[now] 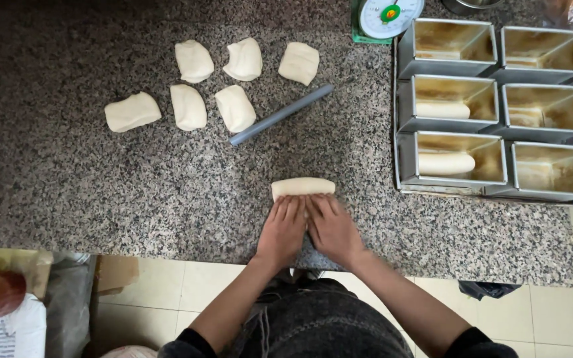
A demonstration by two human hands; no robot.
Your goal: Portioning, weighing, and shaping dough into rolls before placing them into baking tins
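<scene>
Both hands lie flat on the speckled stone bench (pixel 67 185), side by side and touching at the thumbs. The left hand (pixel 282 229) and the right hand (pixel 331 229) have their fingers stretched forward and held close together, fingertips resting on the near edge of a pale dough roll (pixel 303 187). Neither hand pinches anything; the palms press down and forward, which suits rolling the dough into an even log across its width. The roll lies crosswise just ahead of the fingers, near the front edge of the bench.

Farther back on the left sit six dough pieces (pixel 193 61), unshaped, laid in two loose rows and set apart so they do not stick. A grey rolling pin (pixel 281 115) lies slanted between those pieces and the roll, touching neither, within easy reach of either hand.

To the right stand metal loaf tins (pixel 449 40), packed edge to edge. Two of them hold a finished dough log (pixel 445 163) each; the others look empty, with browned walls. A kitchen scale (pixel 388 14) sits at the back, just beside the tins. Between the roll and the nearest tin only bare bench shows. Sacks and a bag (pixel 8 311) stand on the tiled floor below.
</scene>
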